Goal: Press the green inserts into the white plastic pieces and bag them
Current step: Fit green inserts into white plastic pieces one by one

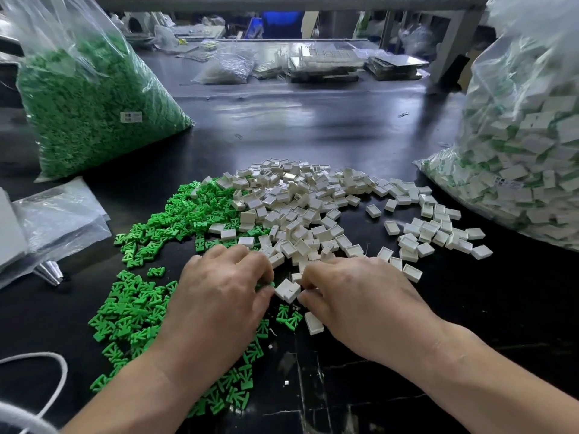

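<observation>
Left hand (219,289): fingers curled, pinching white plastic piece (287,290).
Right hand (354,296): pinching same piece, opposite side.
Green inserts (138,296): heaped, worktop (344,126) front-left.

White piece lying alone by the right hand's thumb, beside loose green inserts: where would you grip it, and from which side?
Probably from above, with the fingers pinching the white piece across its two long walls. It lies flat, a narrow rectangle, apart from the green inserts; the right hand is nearest.
</observation>
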Available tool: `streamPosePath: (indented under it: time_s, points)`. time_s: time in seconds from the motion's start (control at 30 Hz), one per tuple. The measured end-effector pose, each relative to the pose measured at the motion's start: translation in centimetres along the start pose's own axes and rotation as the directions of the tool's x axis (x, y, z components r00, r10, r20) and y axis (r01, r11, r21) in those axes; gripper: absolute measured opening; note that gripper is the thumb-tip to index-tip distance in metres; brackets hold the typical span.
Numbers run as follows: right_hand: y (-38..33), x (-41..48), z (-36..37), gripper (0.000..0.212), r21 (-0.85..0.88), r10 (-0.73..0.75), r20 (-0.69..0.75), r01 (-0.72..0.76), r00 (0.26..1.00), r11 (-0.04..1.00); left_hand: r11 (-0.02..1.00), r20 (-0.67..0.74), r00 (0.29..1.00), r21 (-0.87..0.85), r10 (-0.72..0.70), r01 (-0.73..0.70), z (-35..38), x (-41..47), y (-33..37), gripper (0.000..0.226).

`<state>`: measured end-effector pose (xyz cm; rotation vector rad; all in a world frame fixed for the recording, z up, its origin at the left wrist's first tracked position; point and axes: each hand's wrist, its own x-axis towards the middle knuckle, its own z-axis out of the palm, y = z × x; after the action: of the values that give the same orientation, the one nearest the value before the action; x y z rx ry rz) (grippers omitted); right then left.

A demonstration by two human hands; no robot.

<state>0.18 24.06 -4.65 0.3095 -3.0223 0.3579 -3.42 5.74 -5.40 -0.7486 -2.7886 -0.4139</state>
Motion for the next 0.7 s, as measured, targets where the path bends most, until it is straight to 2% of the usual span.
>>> streamPosePath:
  time_s: [0.13,0.2,0.23,0.27,0.3,0.33,0.37,0.4,0.43,0.5,0.6,0.7]
  points:
    - [0.4,0.0,-0.2,0.018,0.181,0.054,-0.056,-0.042,0.997,0.982,0.986,-0.054,0.998,-0.167,-0.030,0.021,-0.3,-0.2,0.2,0.005]
    - [0.8,0.1,-0.5,0.023,0.380,0.132,-0.058,-0.100,0.990,0.919,0.965,-0.053,0.996,-0.258,-0.067,0.051,-0.3,-0.2,0.1,0.006]
    - [0.9,0.2,-0.8,0.024,0.530,0.179,-0.022,-0.140,0.984,0.836,0.943,-0.043,0.995,-0.323,-0.093,0.074,-0.4,-0.2,0.0,0.008]
    - [0.9,0.2,-1.0,0.023,0.696,0.208,0.047,-0.182,0.977,0.695,0.907,-0.032,0.992,-0.410,-0.123,0.099,-0.5,-0.2,0.0,0.010]
    - [0.8,0.1,-1.3,0.023,0.840,0.211,0.137,-0.227,0.968,0.493,0.850,-0.017,0.988,-0.511,-0.155,0.125,-0.6,-0.2,0.0,0.010]
    - [0.7,0.2,-1.5,0.022,0.919,0.189,0.222,-0.269,0.957,0.287,0.770,0.013,0.982,-0.618,-0.190,0.157,-0.7,-0.2,0.0,0.012]
    - [0.7,0.2,-1.7,0.019,0.946,0.153,0.279,-0.298,0.948,0.125,0.664,0.058,0.974,-0.723,-0.220,0.193,-0.9,-0.1,0.2,0.013]
    - [0.7,0.3,-1.8,0.015,0.949,0.115,0.310,-0.315,0.944,0.032,0.536,0.104,0.966,-0.815,-0.237,0.220,-1.0,-0.1,0.3,0.015]
    - [0.6,0.3,-1.9,0.012,0.946,0.081,0.325,-0.325,0.942,-0.016,0.420,0.134,0.961,-0.878,-0.243,0.229,-1.1,-0.1,0.3,0.017]
    - [0.6,0.4,-2.1,0.004,0.940,0.024,0.337,-0.335,0.941,-0.063,0.287,0.145,0.957,-0.933,-0.252,0.217,-1.2,0.0,0.3,0.018]
    - [0.8,0.4,-2.4,0.018,0.925,-0.019,0.360,-0.360,0.933,-0.122,0.218,0.131,0.957,-0.957,-0.258,0.189,-1.2,0.0,0.4,0.016]
    - [0.7,0.3,-2.3,0.022,0.926,-0.033,0.357,-0.358,0.934,-0.123,0.190,0.126,0.957,-0.965,-0.263,0.179,-1.3,-0.2,0.4,0.021]
